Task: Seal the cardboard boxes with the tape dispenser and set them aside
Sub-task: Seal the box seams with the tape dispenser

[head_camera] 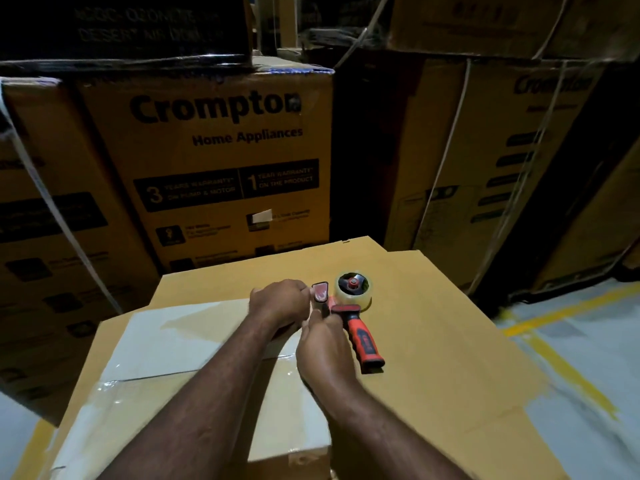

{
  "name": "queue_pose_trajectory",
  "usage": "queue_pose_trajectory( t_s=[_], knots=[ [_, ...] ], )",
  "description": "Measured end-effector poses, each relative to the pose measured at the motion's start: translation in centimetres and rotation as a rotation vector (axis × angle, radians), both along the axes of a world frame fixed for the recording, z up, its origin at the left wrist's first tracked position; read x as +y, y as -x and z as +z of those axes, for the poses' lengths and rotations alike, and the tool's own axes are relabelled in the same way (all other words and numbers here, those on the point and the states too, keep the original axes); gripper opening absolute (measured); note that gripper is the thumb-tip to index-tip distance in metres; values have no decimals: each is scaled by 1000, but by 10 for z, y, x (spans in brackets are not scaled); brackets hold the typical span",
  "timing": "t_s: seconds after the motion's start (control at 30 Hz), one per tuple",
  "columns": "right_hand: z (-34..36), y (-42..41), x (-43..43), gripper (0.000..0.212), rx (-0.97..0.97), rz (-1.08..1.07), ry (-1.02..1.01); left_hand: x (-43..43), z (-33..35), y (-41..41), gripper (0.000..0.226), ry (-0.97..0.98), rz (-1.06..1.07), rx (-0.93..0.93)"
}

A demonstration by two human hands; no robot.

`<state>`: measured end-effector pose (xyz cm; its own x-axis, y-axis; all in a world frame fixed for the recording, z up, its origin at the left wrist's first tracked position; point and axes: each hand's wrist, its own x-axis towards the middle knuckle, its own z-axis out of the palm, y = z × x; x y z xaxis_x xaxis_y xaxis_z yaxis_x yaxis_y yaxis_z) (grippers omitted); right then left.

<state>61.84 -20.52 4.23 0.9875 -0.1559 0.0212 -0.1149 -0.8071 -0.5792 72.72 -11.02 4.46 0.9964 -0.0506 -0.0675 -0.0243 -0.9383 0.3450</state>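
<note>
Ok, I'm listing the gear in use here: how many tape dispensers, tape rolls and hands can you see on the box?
tape dispenser: 1
tape roll: 1
hands: 2, the left hand and the right hand
Total: 4

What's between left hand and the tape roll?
Head view: the red flap of the tape dispenser, next to the left hand, just short of the tape roll.

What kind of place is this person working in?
Most likely a warehouse or stockroom: tall stacks of strapped appliance cartons, yellow lines painted on the floor, and a tape dispenser on a partly taped cardboard box.
</note>
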Motion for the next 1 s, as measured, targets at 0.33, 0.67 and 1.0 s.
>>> queue_pose_trajectory(
  t_s=[0.33, 0.67, 1.0],
  knots=[
    [12, 6, -7, 23, 38, -45, -144, 0, 10, 2, 43, 20, -63, 125],
    [5, 5, -13, 38, -65, -44, -216, 5, 7, -2, 43, 18, -67, 95],
    [9, -4, -20, 35, 25, -3, -183, 1, -4, 22, 49, -110, -125, -125]
  ],
)
